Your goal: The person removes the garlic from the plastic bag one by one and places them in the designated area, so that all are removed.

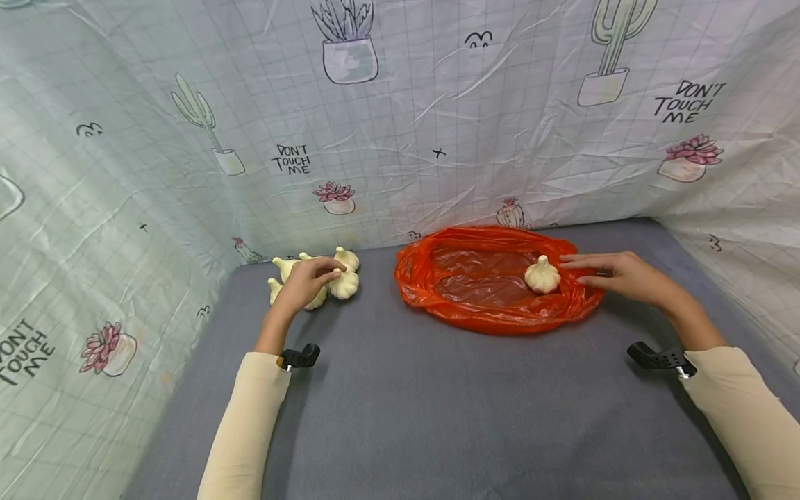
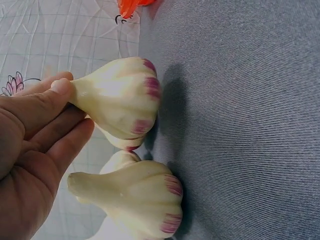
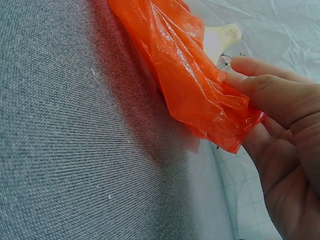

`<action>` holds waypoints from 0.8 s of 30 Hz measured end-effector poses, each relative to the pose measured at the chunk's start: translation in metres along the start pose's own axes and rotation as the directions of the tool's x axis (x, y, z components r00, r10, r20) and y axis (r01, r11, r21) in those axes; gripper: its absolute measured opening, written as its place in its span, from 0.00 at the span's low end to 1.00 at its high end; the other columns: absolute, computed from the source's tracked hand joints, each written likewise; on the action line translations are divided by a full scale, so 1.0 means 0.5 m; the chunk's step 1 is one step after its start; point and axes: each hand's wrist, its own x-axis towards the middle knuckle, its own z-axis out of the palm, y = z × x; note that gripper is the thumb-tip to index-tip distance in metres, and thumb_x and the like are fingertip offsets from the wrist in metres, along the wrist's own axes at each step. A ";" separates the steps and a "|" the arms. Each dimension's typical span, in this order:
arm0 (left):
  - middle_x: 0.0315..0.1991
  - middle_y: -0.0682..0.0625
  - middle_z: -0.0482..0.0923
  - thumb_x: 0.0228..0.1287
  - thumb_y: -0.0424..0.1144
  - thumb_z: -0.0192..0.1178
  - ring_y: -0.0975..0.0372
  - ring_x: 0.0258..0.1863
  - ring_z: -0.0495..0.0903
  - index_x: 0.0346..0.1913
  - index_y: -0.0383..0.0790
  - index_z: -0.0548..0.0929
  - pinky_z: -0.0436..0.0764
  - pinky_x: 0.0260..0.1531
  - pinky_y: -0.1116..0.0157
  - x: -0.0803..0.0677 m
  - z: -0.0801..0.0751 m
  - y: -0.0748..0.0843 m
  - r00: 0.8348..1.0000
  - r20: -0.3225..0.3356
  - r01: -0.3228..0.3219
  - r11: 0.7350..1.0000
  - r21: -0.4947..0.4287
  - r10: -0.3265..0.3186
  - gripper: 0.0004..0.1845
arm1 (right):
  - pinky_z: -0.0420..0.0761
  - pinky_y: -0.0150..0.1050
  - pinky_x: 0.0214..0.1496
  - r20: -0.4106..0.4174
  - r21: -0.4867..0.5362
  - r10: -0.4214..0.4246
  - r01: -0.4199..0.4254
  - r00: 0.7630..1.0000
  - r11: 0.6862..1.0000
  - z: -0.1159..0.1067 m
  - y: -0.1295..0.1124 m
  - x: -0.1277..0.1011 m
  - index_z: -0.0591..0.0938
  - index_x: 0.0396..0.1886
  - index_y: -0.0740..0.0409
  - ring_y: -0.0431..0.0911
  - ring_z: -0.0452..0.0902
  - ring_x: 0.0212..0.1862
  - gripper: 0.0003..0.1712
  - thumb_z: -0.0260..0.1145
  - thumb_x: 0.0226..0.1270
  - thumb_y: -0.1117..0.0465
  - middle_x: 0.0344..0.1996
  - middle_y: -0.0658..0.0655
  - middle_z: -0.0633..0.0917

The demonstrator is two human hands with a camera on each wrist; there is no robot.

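Observation:
My left hand (image 1: 310, 280) reaches into a small pile of white garlic bulbs (image 1: 294, 267) at the back left of the grey table. Its thumb and fingers (image 2: 60, 90) pinch the stem of one bulb (image 2: 122, 100), which lies on its side on the cloth; this same bulb (image 1: 347, 285) sits at the pile's right. Another bulb (image 2: 137, 200) lies just beside it. My right hand (image 1: 609, 272) pinches the right rim of an open orange plastic bag (image 1: 475, 305) between thumb and fingers (image 3: 265, 87). One garlic bulb (image 1: 542, 275) sits upright inside the bag (image 3: 185, 75).
A cactus-print cloth (image 1: 437, 139) walls in the table on the left, back and right. The grey table cloth (image 1: 437, 417) stretches toward me in front of the bag and pile. Black wrist-camera mounts (image 1: 300, 357) stick out at both cream sleeves.

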 end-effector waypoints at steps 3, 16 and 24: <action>0.48 0.41 0.87 0.71 0.31 0.63 0.49 0.49 0.86 0.50 0.34 0.88 0.83 0.49 0.52 0.005 -0.001 0.002 1.000 0.015 0.027 1.000 0.011 -0.027 0.09 | 0.65 0.15 0.52 0.005 -0.004 0.005 -0.005 1.000 1.000 -0.001 0.000 0.001 0.88 0.57 0.49 0.20 0.68 0.58 0.20 0.73 0.66 0.64 0.58 0.58 0.85; 0.48 0.38 0.87 0.69 0.25 0.62 0.46 0.49 0.86 0.49 0.31 0.88 0.82 0.48 0.50 0.017 -0.012 0.006 0.997 0.058 0.045 0.995 0.086 -0.050 0.09 | 0.65 0.14 0.53 -0.003 0.001 -0.034 0.034 0.999 0.999 0.003 0.006 0.001 0.88 0.57 0.51 0.21 0.69 0.58 0.20 0.73 0.65 0.65 0.56 0.57 0.86; 0.48 0.37 0.87 0.69 0.24 0.61 0.45 0.48 0.86 0.50 0.29 0.87 0.83 0.47 0.50 0.018 -0.014 0.006 0.994 0.063 0.076 0.989 0.124 -0.084 0.10 | 0.63 0.12 0.55 -0.011 0.004 -0.063 0.063 0.998 0.998 0.005 0.011 -0.001 0.88 0.57 0.53 0.18 0.66 0.58 0.20 0.74 0.64 0.66 0.56 0.59 0.86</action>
